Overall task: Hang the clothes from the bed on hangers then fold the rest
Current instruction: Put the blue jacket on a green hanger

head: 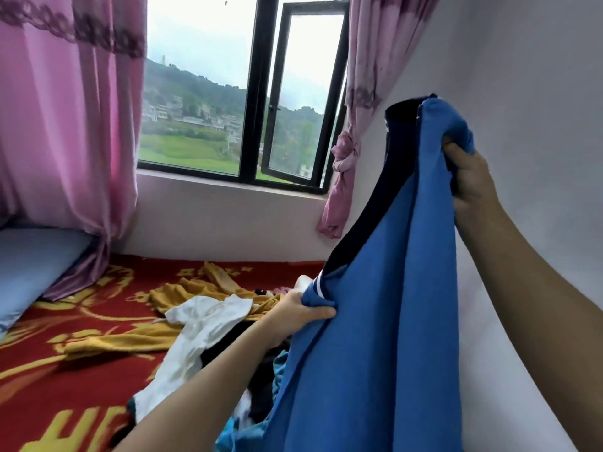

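Note:
A blue garment with a dark navy panel (375, 321) hangs stretched in the air at the right, above the bed. My right hand (470, 177) grips its upper edge high up near the wall. My left hand (300, 313) pinches a lower fold beside a white-striped trim. On the bed (58, 386), covered by a red and yellow blanket, lie a mustard yellow garment (182, 298), a white shirt (195, 334) and darker clothes partly hidden behind my left arm. No hanger is visible.
A white wall (538, 93) stands close on the right. Behind the bed is an open black-framed window (254, 93) with pink curtains (65, 125) on the left and a knotted one (346, 158) at the right. A pale blue pillow (29, 265) lies far left.

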Demonstrator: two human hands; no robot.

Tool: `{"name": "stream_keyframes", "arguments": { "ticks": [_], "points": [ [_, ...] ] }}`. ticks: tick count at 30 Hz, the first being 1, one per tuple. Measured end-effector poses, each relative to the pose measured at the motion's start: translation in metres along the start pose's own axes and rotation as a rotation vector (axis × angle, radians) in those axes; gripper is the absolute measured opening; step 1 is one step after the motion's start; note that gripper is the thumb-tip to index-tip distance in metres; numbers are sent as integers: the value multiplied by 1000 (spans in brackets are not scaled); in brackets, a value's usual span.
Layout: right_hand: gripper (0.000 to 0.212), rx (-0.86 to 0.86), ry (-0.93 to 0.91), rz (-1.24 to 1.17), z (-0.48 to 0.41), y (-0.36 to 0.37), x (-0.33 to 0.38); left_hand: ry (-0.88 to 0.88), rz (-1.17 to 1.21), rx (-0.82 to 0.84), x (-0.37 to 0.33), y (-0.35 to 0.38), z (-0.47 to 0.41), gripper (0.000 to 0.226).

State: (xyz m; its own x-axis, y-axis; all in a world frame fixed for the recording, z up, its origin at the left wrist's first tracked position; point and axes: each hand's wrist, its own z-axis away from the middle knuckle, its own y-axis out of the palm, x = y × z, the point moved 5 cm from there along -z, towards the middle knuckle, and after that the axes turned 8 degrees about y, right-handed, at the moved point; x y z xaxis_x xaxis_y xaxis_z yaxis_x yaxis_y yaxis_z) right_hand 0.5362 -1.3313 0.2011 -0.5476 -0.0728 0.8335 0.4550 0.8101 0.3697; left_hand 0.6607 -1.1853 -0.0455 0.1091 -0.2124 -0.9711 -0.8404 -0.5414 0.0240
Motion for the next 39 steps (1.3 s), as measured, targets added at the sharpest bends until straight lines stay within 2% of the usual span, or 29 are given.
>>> {"name": "stream_keyframes", "arguments": {
  "ticks": [3, 5, 9, 11, 13, 16, 18, 19, 21, 22, 23, 27, 29, 32, 35, 37, 39],
  "points": [
    [8, -67, 19, 96, -9, -5, -30, 30, -94, -237, -5, -67, 20, 16],
    [7, -99, 65, 130, -16, -2, -61, 106, -273, -396, -19, -112, 39, 20],
    [9, -110, 163, 206, -27, 23, -129, 198, -686, -604, -60, -180, 90, 46],
    [12, -85, 136, 271, -26, 47, -155, 248, -777, -727, -88, -213, 121, 38],
    [17, -57, 113, 290, -27, 73, -171, 288, -819, -925, -119, -254, 153, 32],
    [30, -132, 164, 120, -38, 103, -181, 238, -955, -1221, -161, -325, 215, 26],
    [35, -156, 179, 101, -45, 127, -186, 153, -1066, -1266, -177, -364, 254, 31],
    [37, -145, 180, 102, -46, 142, -190, 139, -1094, -1281, -185, -381, 269, 52],
    [40, -100, 184, 112, -42, 181, -204, 148, -1077, -1362, -199, -413, 298, 56],
    [40, -89, 186, 125, -39, 198, -209, 129, -1088, -1373, -204, -427, 309, 52],
    [39, -78, 178, 140, -35, 221, -217, 102, -1091, -1389, -211, -444, 326, 59],
    [40, -78, 170, 190, -19, 299, -256, 13, -1188, -1302, -232, -520, 389, 65],
    [39, -88, 192, 218, -6, 346, -284, -50, -1185, -1316, -234, -560, 423, 69],
    [38, -108, 250, 276, 17, 408, -332, -118, -1263, -1289, -217, -610, 460, 64],
    [33, -72, 356, 392, 42, 441, -399, -205, -1226, -1228, -179, -646, 488, 56],
    [26, -45, 435, 581, 67, 451, -450, -346, -1188, -1121, -141, -666, 506, 49],
    [26, 1, 525, 755, 98, 450, -498, -480, -1152, -930, -100, -677, 519, 36]
  ]
}}
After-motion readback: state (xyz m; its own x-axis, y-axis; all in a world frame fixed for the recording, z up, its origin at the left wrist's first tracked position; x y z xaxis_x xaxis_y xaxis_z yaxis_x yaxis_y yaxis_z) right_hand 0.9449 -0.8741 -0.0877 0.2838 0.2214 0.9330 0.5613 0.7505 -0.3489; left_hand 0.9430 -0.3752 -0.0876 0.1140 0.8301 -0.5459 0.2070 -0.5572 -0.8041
